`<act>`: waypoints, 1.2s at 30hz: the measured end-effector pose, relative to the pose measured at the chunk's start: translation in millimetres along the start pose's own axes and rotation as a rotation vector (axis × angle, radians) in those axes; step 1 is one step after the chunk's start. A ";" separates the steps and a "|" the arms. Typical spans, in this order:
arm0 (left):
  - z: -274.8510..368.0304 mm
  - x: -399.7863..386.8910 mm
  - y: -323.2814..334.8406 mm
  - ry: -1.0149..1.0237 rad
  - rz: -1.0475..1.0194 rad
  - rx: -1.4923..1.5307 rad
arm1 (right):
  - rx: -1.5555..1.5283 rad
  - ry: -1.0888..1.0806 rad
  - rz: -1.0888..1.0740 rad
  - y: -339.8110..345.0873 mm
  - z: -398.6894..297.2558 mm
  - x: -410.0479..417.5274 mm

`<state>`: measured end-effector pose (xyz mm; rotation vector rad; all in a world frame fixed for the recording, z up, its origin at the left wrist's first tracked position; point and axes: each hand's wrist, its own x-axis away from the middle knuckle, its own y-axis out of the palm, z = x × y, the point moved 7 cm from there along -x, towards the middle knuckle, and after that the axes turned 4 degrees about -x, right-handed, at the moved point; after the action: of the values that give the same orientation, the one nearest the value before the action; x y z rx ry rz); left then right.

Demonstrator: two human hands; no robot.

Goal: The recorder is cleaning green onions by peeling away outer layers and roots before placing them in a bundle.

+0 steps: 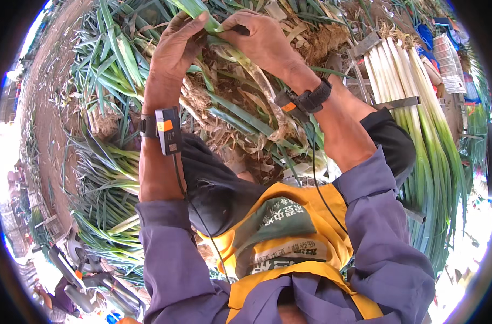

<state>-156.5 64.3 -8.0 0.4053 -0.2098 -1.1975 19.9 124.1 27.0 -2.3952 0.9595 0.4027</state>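
At the top centre, both hands are on one green onion stalk [194,9]. My left hand [180,42] grips its green part, the thumb lying along it. Close beside it, my right hand [257,38] pinches a piece of the same green part between thumb and fingers. A pale, partly brown stalk [256,73] hangs below my right hand, its rooted end lower down; whether it belongs to the held one I cannot tell. Loose leaves and peeled skins [246,109] lie beneath the hands.
Trimmed white-stemmed green onions [395,73] lie on the right in a metal rack [397,103]. Piles of untrimmed green onions [104,174] line the left side, beside bare soil [53,133]. A person [61,297] is partly visible at the lower left.
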 end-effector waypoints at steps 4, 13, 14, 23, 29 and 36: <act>-0.3 6.1 2.8 -0.004 0.095 0.081 | 0.038 -0.143 -0.292 25.7 -17.5 28.3; 22.8 5.9 24.7 0.229 0.018 0.039 | 0.537 -0.432 -0.179 14.2 -31.3 41.5; 22.6 3.4 24.0 0.230 0.005 0.050 | 0.593 -0.438 -0.187 16.6 -33.4 40.4; 27.6 -8.9 -11.0 0.423 0.201 0.054 | 0.510 -0.281 -0.495 57.1 17.3 94.6; 65.5 26.0 -46.4 0.426 0.627 0.024 | 0.565 0.044 -1.043 48.5 161.8 384.5; 72.3 62.8 -101.4 0.565 0.644 -0.308 | 0.411 0.046 -0.289 1.9 102.3 176.5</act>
<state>-247.8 -39.2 12.5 0.3511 0.3161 -0.4383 134.9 84.1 -136.6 -2.1247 0.6268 0.0356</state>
